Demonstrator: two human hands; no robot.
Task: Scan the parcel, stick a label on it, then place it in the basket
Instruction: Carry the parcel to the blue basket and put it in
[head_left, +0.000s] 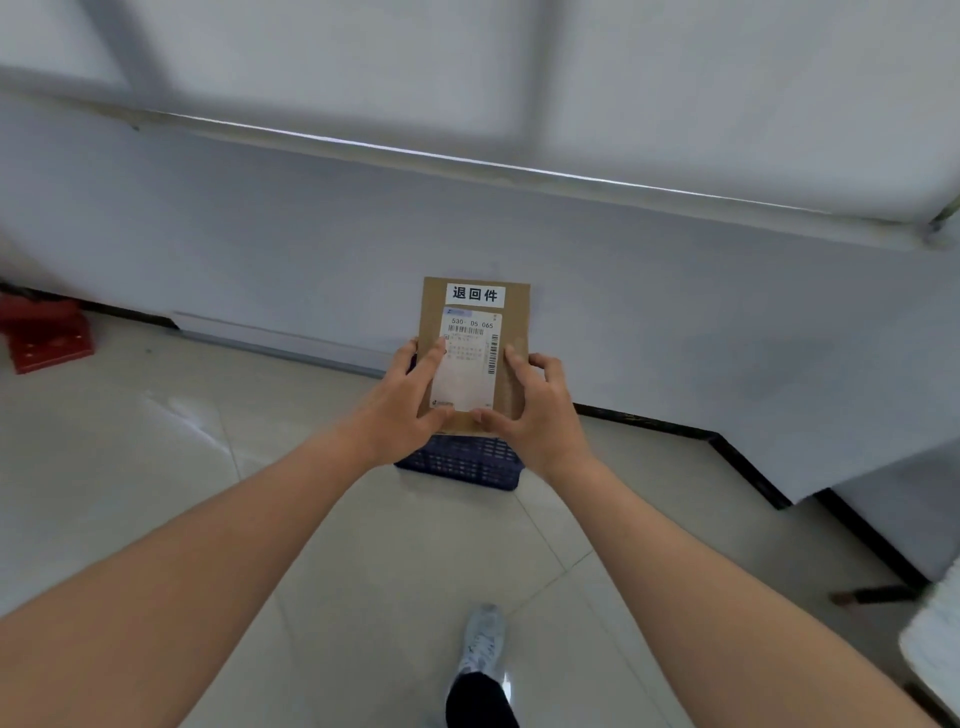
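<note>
Brown cardboard parcel (475, 353) held upright at frame centre, directly above dark blue basket (460, 461) on tiled floor (156, 467). White return sticker (475, 294) at parcel's 12 o'clock edge; shipping label (470, 364) below it. Judged light, stiff, flat; best gripped by side edges. Left hand (402, 405) clasps 9 o'clock edge, thumb across label. Right hand (530, 405) clasps 3 o'clock edge, fingers curled narrow around it. Labelling appears done; drop into basket remains.
</note>
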